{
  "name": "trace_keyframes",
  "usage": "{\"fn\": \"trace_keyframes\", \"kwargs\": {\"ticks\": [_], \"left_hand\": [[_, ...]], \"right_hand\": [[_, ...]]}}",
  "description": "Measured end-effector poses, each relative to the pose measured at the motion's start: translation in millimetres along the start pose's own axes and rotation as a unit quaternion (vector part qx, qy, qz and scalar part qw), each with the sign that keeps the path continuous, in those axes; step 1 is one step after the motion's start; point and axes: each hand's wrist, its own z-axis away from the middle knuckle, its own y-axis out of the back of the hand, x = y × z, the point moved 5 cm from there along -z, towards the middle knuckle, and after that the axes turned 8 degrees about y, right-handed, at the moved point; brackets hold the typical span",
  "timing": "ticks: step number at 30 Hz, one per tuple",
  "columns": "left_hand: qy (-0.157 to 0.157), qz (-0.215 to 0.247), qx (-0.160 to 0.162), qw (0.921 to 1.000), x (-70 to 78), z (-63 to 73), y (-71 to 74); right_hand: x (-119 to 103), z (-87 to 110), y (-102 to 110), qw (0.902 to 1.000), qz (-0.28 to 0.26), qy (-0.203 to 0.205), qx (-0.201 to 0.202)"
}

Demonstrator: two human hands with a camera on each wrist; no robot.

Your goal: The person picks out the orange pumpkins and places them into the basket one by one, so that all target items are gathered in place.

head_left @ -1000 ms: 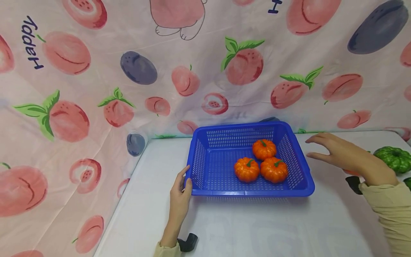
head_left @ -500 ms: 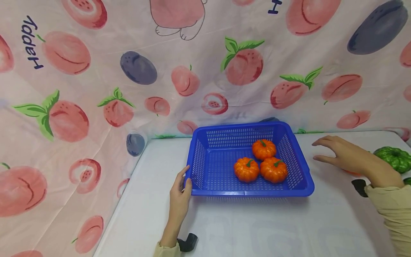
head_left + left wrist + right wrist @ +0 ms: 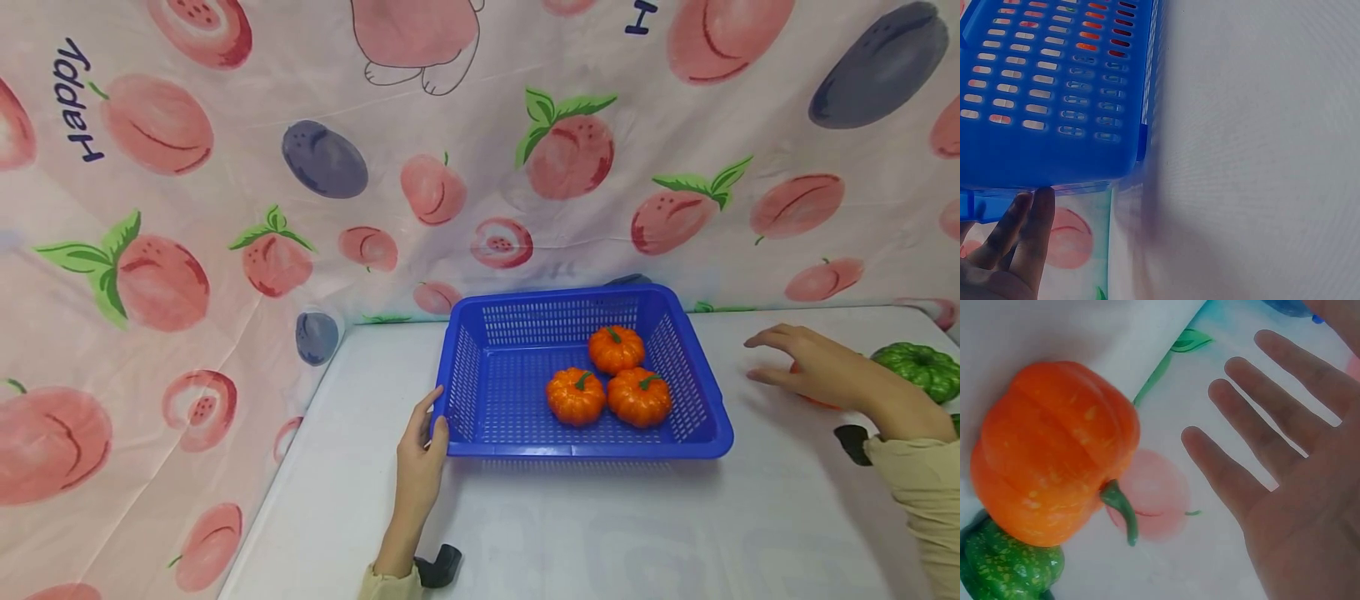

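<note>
A blue plastic basket (image 3: pixel 570 451) with slotted walls stands on the white table, holding three small orange pumpkins (image 3: pixel 576 396) in its right half. My left hand (image 3: pixel 417 462) holds the basket's left rim near the front corner, thumb on the rim. In the left wrist view, its fingers (image 3: pixel 1035 231) reach the rim from outside. To the right of the basket, my right hand (image 3: pixel 825 371) hovers with spread fingers and nothing in them. Another orange pumpkin (image 3: pixel 1054 450) with a green stem lies close by the right hand, which mostly hides it in the head view.
Beyond the right forearm sits a green pumpkin (image 3: pixel 921 371), with part of another green one at the frame's right edge. A fruit-printed cloth (image 3: pixel 450 167) hangs behind and to the left of the table (image 3: pixel 570 533), close to the basket's far side.
My right hand has moved right, away from the basket, towards the orange pumpkin outside it. The left hand, the basket and its pumpkins keep their places.
</note>
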Motion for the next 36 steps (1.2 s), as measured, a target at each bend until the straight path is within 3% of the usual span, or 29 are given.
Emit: {"fn": "trace_keyframes", "kwargs": {"ticks": [36], "left_hand": [[0.0, 0.009, -0.007, 0.9999, -0.5, -0.1, -0.1]], "right_hand": [[27.4, 14.3, -6.9, 0.9999, 0.011, 0.001, 0.003]]}}
